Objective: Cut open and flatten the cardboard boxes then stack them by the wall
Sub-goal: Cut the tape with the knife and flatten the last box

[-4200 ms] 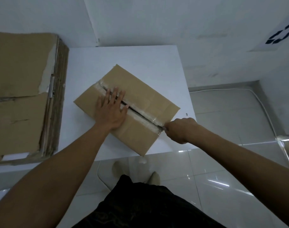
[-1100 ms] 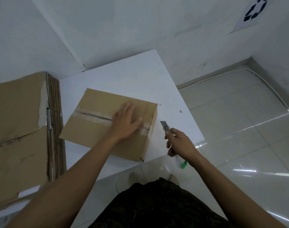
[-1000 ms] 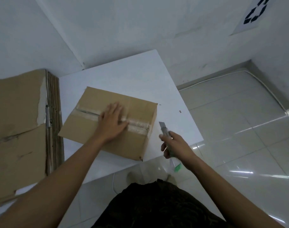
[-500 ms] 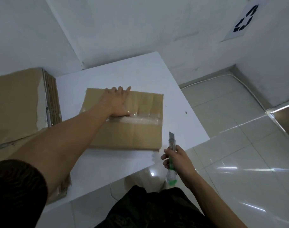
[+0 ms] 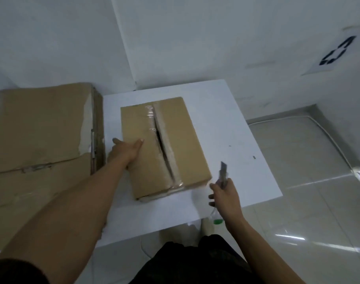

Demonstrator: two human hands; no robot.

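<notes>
Cardboard box (image 5: pixel 183 140): brown, closed, lying flat on the white table (image 5: pixel 236 130) between your 2 hands. 1 clear-taped seam down the middle of its top is slit, with a dark gap showing between the 2 flaps. Tape still wraps the end nearest your right hand.

Long axis and seam run away from you, far end toward the wall corner, near end angled toward your right hand.

Left hand (image 5: pixel 125 152): fingers straight against the box's left side, thumb lying on its top, not clenched. Slightly blurred.

Right hand (image 5: pixel 226 197): wrapped round a utility knife (image 5: pixel 223 171), blade out and pointing away from you, just beside the box's near right corner and clear of it. Green butt shows below your palm.

Left of your left hand: a stack of flattened cardboard (image 5: pixel 37 130), close beside the box. Far beyond your right hand, a recycling sign (image 5: pixel 337 52) on the wall.
</notes>
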